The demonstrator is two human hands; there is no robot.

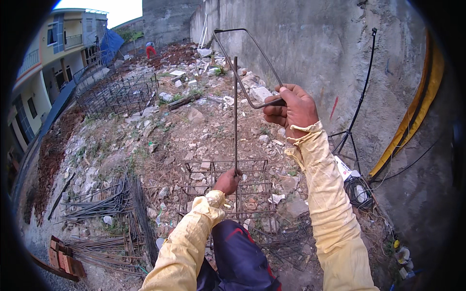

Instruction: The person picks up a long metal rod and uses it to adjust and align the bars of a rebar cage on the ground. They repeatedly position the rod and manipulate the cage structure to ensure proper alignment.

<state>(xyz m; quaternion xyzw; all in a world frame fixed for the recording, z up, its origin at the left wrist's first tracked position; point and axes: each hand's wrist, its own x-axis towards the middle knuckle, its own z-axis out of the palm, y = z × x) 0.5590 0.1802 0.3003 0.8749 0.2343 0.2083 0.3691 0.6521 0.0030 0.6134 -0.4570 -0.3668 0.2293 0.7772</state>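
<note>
My right hand [295,109] is raised in front of the wall, its fingers closed on one corner of a four-sided bent steel stirrup [264,57]. Lower and nearer, my left hand [227,183] grips an upright steel rod [236,116]. The rod's top end rises close to the stirrup; from this angle I cannot tell whether they touch. Around the left hand lies a rebar cage [225,161] of thin tied bars, just in front of my knee. My left forearm and leg hide part of it.
Loose rebar [97,206] lies in piles on the left, by some red bricks [65,259]. Another rebar cage [121,94] stands further off amid rubble. To the right are a concrete wall [330,43], a black tripod [348,131] and coiled cable [358,193]. Far back, a person [151,50] bends over.
</note>
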